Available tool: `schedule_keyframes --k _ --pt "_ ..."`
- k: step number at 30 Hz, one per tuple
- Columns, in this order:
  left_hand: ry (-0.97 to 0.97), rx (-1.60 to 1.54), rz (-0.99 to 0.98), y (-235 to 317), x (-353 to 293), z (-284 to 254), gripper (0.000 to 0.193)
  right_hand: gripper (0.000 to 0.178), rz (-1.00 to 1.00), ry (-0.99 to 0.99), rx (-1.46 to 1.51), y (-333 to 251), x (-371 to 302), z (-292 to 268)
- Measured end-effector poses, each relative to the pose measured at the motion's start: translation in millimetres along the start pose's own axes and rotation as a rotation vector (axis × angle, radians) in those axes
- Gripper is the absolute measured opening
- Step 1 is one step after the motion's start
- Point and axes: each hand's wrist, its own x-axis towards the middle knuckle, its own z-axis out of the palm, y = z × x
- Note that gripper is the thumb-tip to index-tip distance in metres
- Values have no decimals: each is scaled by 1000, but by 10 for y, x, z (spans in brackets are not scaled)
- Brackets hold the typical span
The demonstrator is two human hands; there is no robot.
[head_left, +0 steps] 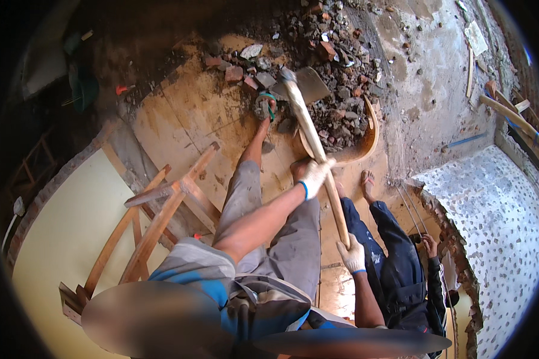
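Both my hands wear white work gloves with blue cuffs. My left hand (pixel 316 178) is wrapped round the middle of the pale wooden handle of a hoe (pixel 308 122). Lower down, near the handle's end, my right hand (pixel 352 254) grips it too. The hoe's broad metal blade (pixel 311 85) rests at the near edge of a heap of rubble (pixel 347 72), made of broken brick, stones and dark soil. Just below the blade lies a shallow tan basin (pixel 372 128) with a curved rim, partly filled with rubble. The handle crosses over the basin's left side.
My left foot (pixel 265 106), in a green-strapped sandal, stands beside the heap. Wooden frame pieces (pixel 173 203) stand at left by a broken wall edge. Another person in dark trousers (pixel 401 257) stands close on my right, beside a broken speckled wall (pixel 491 227). Planks (pixel 512 116) lean far right.
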Motion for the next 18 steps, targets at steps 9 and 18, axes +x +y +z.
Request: schedule_keyframes --k 9,18 --pt "439 294 468 3174 913 -776 61 57 -374 1 292 -2907 2587 721" --pt "562 945 302 4001 1340 -833 62 61 -411 14 285 -4279 3838 612"
